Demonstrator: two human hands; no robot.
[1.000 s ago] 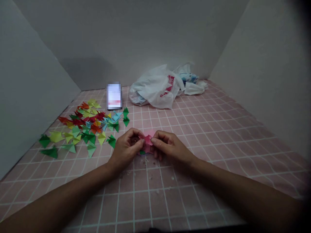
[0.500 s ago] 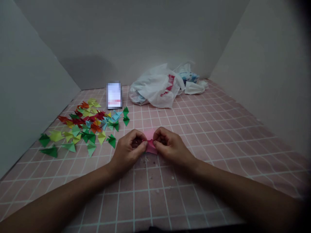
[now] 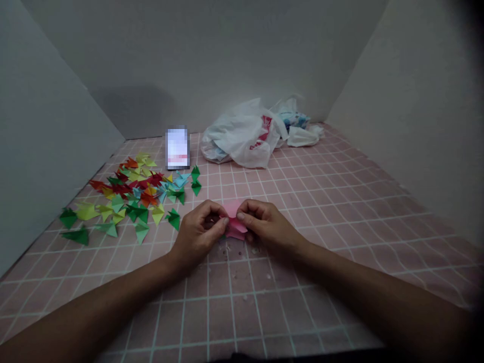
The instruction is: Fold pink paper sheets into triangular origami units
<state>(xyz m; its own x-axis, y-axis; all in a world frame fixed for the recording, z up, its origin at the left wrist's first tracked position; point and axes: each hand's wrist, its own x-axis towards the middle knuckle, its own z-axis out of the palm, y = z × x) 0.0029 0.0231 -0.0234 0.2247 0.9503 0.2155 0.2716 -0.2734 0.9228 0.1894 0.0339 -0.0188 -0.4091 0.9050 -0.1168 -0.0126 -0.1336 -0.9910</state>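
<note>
A small pink origami paper (image 3: 236,228), partly folded, is held just above the table between both my hands. My left hand (image 3: 202,227) pinches its left edge between thumb and fingers. On the other side, my right hand (image 3: 264,222) grips the right edge, with the thumb on top of the paper. Part of the sheet stands up behind the fingertips, and some of its folds are hidden by them. To the left lies a spread of folded paper pieces (image 3: 138,212) in green, yellow, red, orange and light blue, apart from my hands.
A lit phone (image 3: 177,148) with a blurred screen stands at the back left. Crumpled white plastic bags (image 3: 242,136) lie against the back wall. Pale walls enclose the pink checked tablecloth (image 3: 340,201) on three sides. Small specks lie before my hands.
My right thumb and fingers have shifted slightly on the pink paper, and more of its folded front shows. My left hand has kept nearly the same place.
</note>
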